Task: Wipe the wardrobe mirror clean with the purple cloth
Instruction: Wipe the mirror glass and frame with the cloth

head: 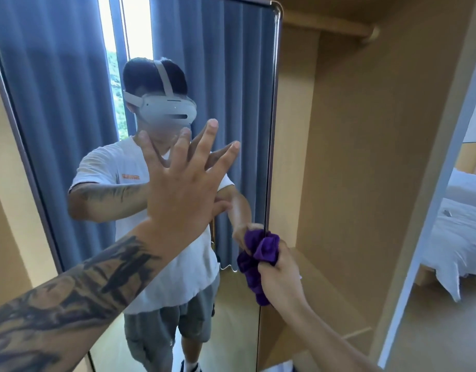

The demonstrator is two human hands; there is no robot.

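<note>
Bunched tight in my right hand [278,267], the purple cloth [261,257] was wadded into a ball, with my fingers curled fully round it and a tail of fabric hanging below the fist. That wad was pressed against the mirror [56,103] at its right edge, roughly at mid-height, where the glass meets the frame. My left hand [183,181] held nothing: its fingers were straight and fanned wide, with the palm turned toward the glass near the middle of the pane; I could not tell whether the fingertips actually touched it. Both forearms reached forward from the bottom corners of the view. As for progress, I judged the wiping to be under way along that right edge, though I could see no streaks or smears that would mark cleaned areas from uncleaned ones, so how much of the pane was left I could not say. Beyond the frame stood the open wardrobe [365,157].
</note>
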